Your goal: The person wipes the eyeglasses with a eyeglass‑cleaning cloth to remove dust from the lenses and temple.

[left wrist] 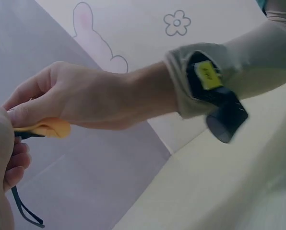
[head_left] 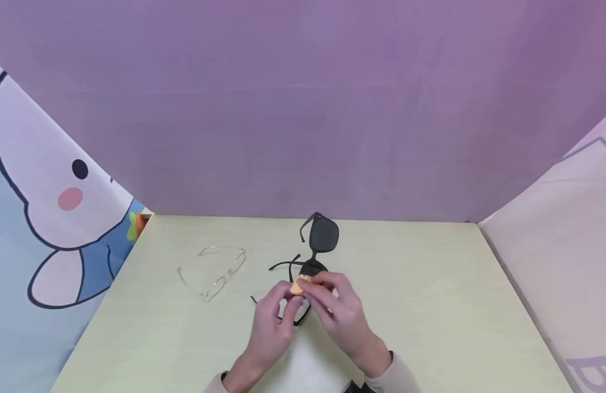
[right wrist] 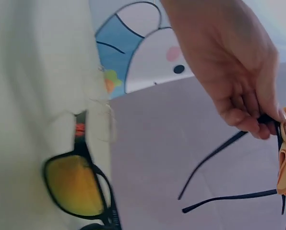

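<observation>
My left hand point(head_left: 273, 322) grips one end of a black-framed pair of glasses point(right wrist: 215, 149), held up over the table with both arms of the glasses unfolded. Against a lens, the fingers of my right hand point(head_left: 343, 315) pinch a folded orange cloth point(head_left: 298, 286). The cloth point(left wrist: 57, 127) also shows under the right fingers in the left wrist view. Most of the held lenses is hidden by hands and cloth. Just beyond my hands, black sunglasses point(head_left: 324, 234) rest on the table. Their lens point(right wrist: 76, 184) looks yellowish in the right wrist view.
Thin gold-rimmed glasses point(head_left: 225, 277) lie to the left on the pale table point(head_left: 431, 305), arms unfolded. A purple wall point(head_left: 303, 109) rises behind the table, with printed side panels point(head_left: 52, 229) at left and right. A black camera point(left wrist: 224, 117) is strapped to my right wrist.
</observation>
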Tool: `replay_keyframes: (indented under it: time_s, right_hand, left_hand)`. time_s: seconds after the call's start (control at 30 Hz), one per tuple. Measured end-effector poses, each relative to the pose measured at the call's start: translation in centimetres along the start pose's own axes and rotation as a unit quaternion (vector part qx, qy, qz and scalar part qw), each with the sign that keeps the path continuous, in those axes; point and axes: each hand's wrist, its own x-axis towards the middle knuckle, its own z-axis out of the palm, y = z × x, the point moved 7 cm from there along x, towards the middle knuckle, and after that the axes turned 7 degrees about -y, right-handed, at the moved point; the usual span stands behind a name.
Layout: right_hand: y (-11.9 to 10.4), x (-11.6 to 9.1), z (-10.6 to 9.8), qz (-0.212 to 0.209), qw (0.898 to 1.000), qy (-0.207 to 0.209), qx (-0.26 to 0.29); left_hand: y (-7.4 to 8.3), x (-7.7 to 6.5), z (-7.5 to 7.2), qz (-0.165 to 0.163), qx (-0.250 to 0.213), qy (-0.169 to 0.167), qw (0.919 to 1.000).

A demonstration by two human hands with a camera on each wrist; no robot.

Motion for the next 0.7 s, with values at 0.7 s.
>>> replay_keyframes:
  time_s: [0.7]
  right_hand:
    - [2.8,-0.5,-1.2,0.116,0.993,0.017,0.030]
  left_hand:
    - [-0.1,0.2,0.5,-0.014,-0.006,-0.017,0.9997]
